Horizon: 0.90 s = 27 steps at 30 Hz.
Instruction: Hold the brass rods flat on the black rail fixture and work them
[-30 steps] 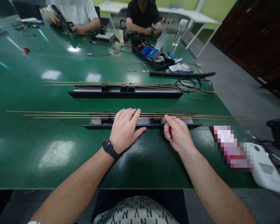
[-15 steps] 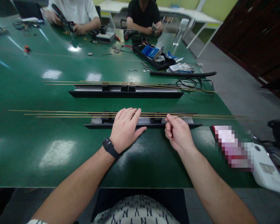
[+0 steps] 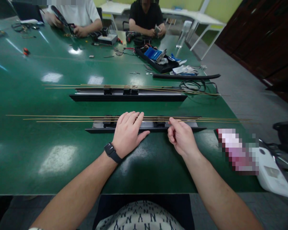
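Note:
A black-edged metal rail [image 3: 147,124] lies crosswise in front of me, with black blocks [image 3: 160,120] in its channel. Several thin brass-coloured rods [image 3: 62,119] run along it and stick out well past both ends. My left hand [image 3: 128,129] rests palm down over the rail and rods, left of the middle, fingers stretched and thumb out to the right. Farther right, my right hand [image 3: 181,135] is closed in a pinch at the rods, its index fingertip on them. The other fingers are curled, and the thumb is mostly hidden.
Behind lies a second rail [image 3: 128,98] with more rods. A black strip [image 3: 187,76], cables [image 3: 193,85] and a black tray [image 3: 166,67] are at the back right. A white device [image 3: 275,172] sits at the right edge. Two people work across the green table [image 3: 62,179].
The view has shifted very slightly. Both hands, the rail and the rods keep their places relative to each other.

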### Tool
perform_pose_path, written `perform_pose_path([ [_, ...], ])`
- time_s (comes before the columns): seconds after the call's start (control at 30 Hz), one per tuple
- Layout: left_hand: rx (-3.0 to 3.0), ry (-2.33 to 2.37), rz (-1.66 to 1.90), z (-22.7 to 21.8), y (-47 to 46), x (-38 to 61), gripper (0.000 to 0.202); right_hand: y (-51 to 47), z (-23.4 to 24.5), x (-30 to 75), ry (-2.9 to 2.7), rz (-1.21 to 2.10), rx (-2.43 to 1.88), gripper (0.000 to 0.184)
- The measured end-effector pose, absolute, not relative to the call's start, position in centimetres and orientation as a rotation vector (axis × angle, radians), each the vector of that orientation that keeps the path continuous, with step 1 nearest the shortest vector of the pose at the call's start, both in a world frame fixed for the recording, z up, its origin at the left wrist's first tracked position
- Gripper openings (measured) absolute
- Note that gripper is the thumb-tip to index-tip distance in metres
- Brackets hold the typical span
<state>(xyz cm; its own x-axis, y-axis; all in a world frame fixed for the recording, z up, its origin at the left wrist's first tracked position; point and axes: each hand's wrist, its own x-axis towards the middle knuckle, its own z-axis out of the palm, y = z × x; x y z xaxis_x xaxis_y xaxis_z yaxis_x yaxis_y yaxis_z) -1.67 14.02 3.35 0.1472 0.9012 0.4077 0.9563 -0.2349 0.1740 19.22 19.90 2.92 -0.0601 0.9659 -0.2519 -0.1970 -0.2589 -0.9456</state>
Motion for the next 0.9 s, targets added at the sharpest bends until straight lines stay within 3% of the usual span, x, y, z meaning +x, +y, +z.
perform_pose_path([
  [0.9, -2.286, -1.850, -0.654, 3.35, 14.03, -1.71, 0.063, 19.84, 3.18, 19.08, -0.874, 1.498, -1.216, 0.030],
])
